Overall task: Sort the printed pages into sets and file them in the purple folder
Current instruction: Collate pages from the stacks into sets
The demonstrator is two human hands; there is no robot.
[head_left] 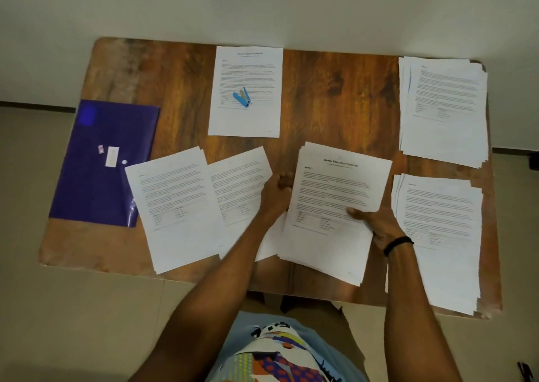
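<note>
The purple folder (102, 162) lies flat at the table's left end. A thin set of printed pages (335, 206) with a title line lies tilted in the middle. My right hand (376, 224) grips its right edge with the thumb on top. My left hand (275, 195) holds its left edge, fingers curled under the paper. Two more printed pages lie to the left, one (178, 206) overlapping the folder's corner, the other (239, 186) beside my left hand. Stacks of pages sit at the far right (443, 110) and near right (437, 235).
A single page (246, 89) lies at the back middle with a blue stapler (242, 97) on it. The wooden table (335, 89) stands against a pale wall. Tiled floor surrounds the table, and the near right stack hangs slightly over the front edge.
</note>
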